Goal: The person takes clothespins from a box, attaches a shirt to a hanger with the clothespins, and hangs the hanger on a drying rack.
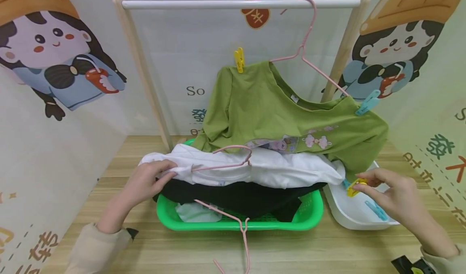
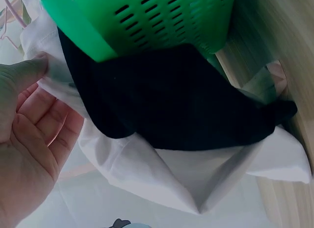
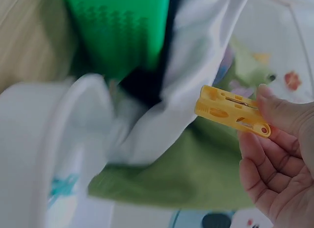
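A white garment [image 1: 291,167] lies across the basket, with a pink hanger [image 1: 233,146] inside its neck and the hook showing. My left hand [image 1: 147,181] pinches the garment's left end between thumb and fingers; in the left wrist view its white cloth [image 2: 147,174] hangs beside black cloth. A yellow clothespin [image 3: 230,109] is pinched between the thumb and fingers of my right hand [image 1: 397,193], close to the garment's right end. Behind, a green shirt [image 1: 255,100] hangs on another pink hanger [image 1: 324,75], with a yellow clothespin [image 1: 238,60] and a blue clothespin [image 1: 368,103] on its shoulders.
Under the white garment, a black garment [image 1: 233,197] drapes over a green basket [image 1: 240,226] holding more clothes. A pink hanger [image 1: 244,241] extends over its front rim. To the right stands a white bin [image 1: 353,222] with blue clothespins [image 1: 376,210]. A rack's bar [image 1: 218,4] spans the back.
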`<state>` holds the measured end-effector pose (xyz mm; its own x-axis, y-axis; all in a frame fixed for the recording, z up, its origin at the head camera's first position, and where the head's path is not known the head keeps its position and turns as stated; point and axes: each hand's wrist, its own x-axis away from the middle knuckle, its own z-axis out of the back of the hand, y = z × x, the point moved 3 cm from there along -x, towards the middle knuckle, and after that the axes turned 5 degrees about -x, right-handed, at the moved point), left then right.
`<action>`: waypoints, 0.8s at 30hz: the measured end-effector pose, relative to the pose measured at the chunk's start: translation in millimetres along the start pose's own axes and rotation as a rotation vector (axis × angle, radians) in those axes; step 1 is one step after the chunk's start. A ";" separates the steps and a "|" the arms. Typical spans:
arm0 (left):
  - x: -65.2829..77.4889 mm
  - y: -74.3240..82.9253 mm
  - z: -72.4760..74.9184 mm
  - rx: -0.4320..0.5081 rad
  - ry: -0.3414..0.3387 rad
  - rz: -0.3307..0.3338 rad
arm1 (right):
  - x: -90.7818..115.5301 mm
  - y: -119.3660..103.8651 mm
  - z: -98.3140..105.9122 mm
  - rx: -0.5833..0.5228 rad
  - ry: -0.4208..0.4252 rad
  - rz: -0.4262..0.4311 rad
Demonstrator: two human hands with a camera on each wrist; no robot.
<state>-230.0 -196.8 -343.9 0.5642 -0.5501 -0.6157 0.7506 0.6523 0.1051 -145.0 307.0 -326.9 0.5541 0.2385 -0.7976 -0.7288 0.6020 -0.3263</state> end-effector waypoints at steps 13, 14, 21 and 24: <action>-16.1 2.2 -5.0 0.029 0.107 0.008 | -45.8 -42.0 -41.2 -0.141 -0.083 0.090; -16.7 2.2 -5.1 0.025 0.103 0.012 | -49.5 -44.6 -45.8 -0.157 -0.080 0.109; -19.9 1.1 -5.8 0.056 0.067 0.041 | -77.1 -62.8 -74.4 -0.286 -0.083 0.202; -20.1 0.7 -5.4 0.071 0.056 0.052 | -90.5 -71.4 -86.4 -0.339 -0.104 0.225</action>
<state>-242.7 -182.5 -335.7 0.5847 -0.4853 -0.6501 0.7445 0.6393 0.1923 -177.8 176.6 -275.2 0.3910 0.4216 -0.8182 -0.9178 0.2457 -0.3120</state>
